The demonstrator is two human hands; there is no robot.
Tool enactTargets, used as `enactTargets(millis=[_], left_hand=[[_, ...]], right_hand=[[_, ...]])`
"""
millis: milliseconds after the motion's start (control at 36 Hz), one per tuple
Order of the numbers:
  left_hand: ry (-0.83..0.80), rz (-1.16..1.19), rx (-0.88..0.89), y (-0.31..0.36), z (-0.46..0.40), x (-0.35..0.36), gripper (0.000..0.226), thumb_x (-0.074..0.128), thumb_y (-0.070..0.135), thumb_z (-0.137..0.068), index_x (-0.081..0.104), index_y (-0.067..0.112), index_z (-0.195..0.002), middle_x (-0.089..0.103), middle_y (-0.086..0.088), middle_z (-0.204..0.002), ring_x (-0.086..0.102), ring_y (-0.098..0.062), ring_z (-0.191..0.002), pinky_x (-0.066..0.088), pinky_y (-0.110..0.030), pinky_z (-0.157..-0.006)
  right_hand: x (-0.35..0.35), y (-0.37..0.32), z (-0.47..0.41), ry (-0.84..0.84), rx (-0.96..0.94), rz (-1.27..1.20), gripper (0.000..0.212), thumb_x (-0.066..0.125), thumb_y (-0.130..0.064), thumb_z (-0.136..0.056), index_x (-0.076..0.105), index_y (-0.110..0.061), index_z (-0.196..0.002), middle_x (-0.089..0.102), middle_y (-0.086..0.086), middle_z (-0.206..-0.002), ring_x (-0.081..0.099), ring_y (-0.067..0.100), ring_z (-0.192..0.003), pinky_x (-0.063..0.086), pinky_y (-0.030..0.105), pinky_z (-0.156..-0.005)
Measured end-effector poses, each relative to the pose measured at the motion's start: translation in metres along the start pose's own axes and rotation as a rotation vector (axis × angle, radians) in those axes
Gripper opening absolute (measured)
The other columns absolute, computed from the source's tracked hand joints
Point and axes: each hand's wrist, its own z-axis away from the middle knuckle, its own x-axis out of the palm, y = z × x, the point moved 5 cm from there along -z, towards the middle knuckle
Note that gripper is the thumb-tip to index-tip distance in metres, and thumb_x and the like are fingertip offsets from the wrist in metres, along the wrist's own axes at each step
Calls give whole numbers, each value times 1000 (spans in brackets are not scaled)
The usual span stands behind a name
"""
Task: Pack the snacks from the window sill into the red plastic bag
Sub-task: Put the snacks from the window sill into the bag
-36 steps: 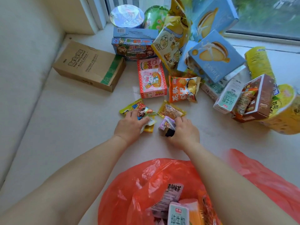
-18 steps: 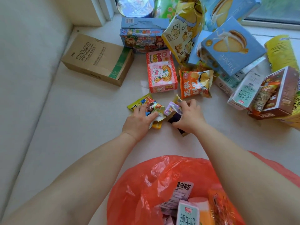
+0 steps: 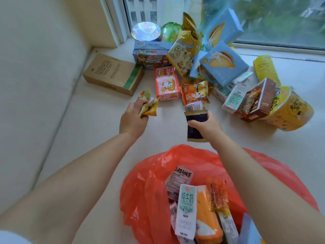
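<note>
Left hand (image 3: 133,118) clutches small packets (image 3: 149,106); right hand (image 3: 205,125) grips a dark bar (image 3: 194,124) and sachet (image 3: 193,106). Risk: loose packets slip out short of the bag (image 3: 149,187).

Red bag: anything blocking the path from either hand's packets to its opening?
Nothing visible. The left hand and right hand hold small packets over bare sill; the red bag lies open just below, between the forearms.
</note>
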Motion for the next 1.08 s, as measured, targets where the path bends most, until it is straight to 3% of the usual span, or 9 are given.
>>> enactTargets(millis=[139,250,333,444,528,667,806,917,1083], left_hand=[[143,217,53,37,32,-36,28,61,13,-87,55,19,-113,61,-12,-106,56,-31,-87,39,-29,-69],[185,376,126,70,72,-50,27,65,13,-86,52,26,-107,61,-4,-93,52,-19,-77,36,-25,-60],[170,478,238,97,108,-49,36,67,8,-83,48,34,-99,58,1,-87,52,-14,-72,40,-21,-59],[142,487,356,116,153,-29,27,64,13,-81,50,29,-98,55,4,-90,47,-2,-72,34,-2,-62],[53,496,429,122,181,-5,20,58,22,-82,52,26,-100,56,-1,-91,50,-7,-73,40,-14,-64],[-103,295,482,122,213,32,23,55,30,-82,50,29,-104,60,-4,-106,61,-24,-81,50,-33,-61],[-158,69,426,108,227,53,40,71,15,-75,48,33,-103,64,-2,-104,64,-26,-78,38,-25,-61],[-252,-17,387,97,234,62,44,67,10,-76,47,36,-106,61,0,-114,62,-28,-88,46,-28,-53],[-439,-386,212,75,230,66,56,52,10,-89,37,35,-137,30,0,-150,36,-27,-131,49,-35,-83]], right_hand=[[-33,0,46,21,-47,-49,41,73,-15,-76,46,-22,-106,60,6,-106,60,25,-95,53,34,-74],[-63,5,80,77,-108,-7,40,72,-13,-77,45,-21,-105,56,2,-101,55,21,-91,46,27,-64],[-79,20,99,95,-126,55,40,74,-13,-75,45,-19,-101,56,5,-101,56,26,-94,48,33,-74],[-89,51,123,125,-150,202,40,77,-14,-70,48,-14,-97,55,8,-101,55,25,-89,42,28,-60],[-90,77,138,141,-137,359,39,77,-21,-67,49,-15,-94,50,5,-99,51,22,-88,39,26,-58],[-83,118,154,79,-23,561,42,74,-40,-67,47,-20,-94,49,0,-96,50,21,-88,44,32,-69],[-75,135,163,54,48,597,42,70,-43,-68,45,-19,-93,48,1,-97,50,22,-90,47,34,-69],[-69,145,164,4,57,696,54,67,-47,-71,47,-15,-109,50,6,-108,48,25,-101,43,33,-77],[-61,153,164,-52,49,886,74,63,-51,-76,36,-14,-135,44,9,-131,40,28,-123,42,36,-96]])
